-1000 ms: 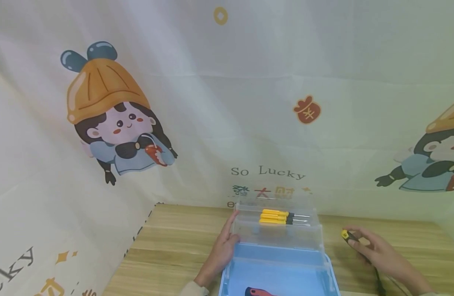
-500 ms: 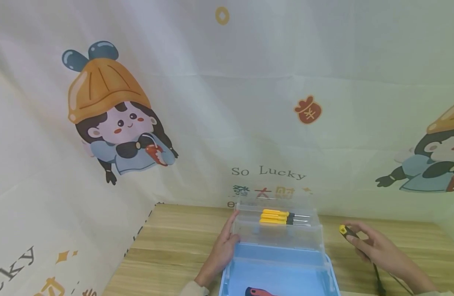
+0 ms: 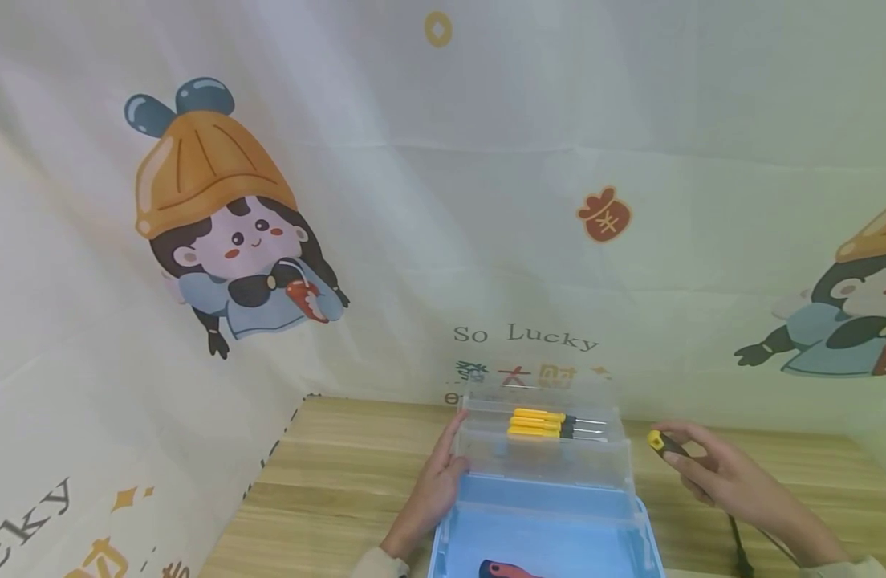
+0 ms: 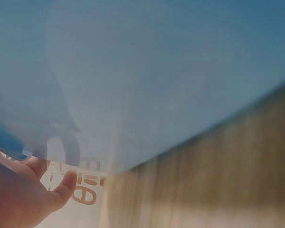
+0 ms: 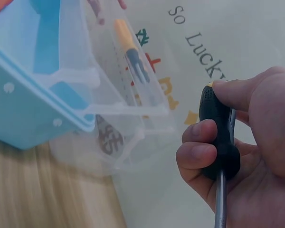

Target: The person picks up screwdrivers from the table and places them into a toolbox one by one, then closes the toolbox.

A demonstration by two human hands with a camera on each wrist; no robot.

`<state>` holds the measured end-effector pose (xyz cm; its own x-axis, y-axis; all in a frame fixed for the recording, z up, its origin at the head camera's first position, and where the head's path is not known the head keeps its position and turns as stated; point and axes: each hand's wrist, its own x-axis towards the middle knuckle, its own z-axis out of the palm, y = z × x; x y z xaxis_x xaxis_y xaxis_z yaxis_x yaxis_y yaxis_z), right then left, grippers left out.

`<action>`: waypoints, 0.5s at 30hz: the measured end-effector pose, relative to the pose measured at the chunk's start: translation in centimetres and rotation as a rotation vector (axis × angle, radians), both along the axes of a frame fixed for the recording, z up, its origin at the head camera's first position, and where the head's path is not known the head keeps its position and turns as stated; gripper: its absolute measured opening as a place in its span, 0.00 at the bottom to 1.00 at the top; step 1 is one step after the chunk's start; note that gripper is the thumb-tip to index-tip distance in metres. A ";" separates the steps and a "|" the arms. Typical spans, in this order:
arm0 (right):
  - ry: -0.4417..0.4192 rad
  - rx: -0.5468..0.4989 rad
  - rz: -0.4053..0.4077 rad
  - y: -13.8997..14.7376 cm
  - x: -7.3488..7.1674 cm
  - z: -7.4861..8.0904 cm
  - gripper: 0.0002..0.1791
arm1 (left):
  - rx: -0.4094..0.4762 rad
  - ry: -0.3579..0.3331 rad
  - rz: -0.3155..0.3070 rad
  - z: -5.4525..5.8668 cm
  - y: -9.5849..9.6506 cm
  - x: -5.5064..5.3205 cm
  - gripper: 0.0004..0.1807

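Note:
My right hand (image 3: 725,478) grips a screwdriver (image 5: 218,123) with a black handle and a yellow end, just right of the toolbox. Its metal shaft runs down past the palm in the right wrist view. My left hand (image 3: 437,490) rests against the left end of the raised clear tray (image 3: 544,461), index finger straight along its side and thumb near the front corner. Several yellow-handled screwdrivers (image 3: 537,423) lie in a row in that tray. Below it stands the open light-blue toolbox (image 3: 544,530), holding a tool with a red and black handle (image 3: 511,570).
The wooden table (image 3: 327,474) extends to both sides of the box. A printed cloth (image 3: 414,241) hangs close behind and to the left. A thin dark cord (image 3: 737,550) shows below my right forearm.
My right hand has moved left and slightly up, bringing the screwdriver closer to the clear tray. The left hand and toolbox keep their places.

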<state>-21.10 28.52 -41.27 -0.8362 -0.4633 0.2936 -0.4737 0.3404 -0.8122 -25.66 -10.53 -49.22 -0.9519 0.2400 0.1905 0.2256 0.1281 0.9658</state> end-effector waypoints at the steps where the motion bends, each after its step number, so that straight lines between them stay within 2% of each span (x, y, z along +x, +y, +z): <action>1: 0.003 0.003 -0.002 -0.1 0.0 0.1 0.20 | -0.001 0.000 0.000 0.0 0.0 0.0 0.38; 15: -0.011 0.011 0.034 -1.9 0.1 1.4 0.20 | -0.010 -0.005 0.015 0.2 0.0 0.0 0.37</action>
<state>-21.04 26.66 -39.90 -0.8228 -0.4948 0.2795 -0.4765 0.3326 -0.8138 -25.66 -10.48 -49.02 -0.9564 0.2274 0.1831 0.2184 0.1411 0.9656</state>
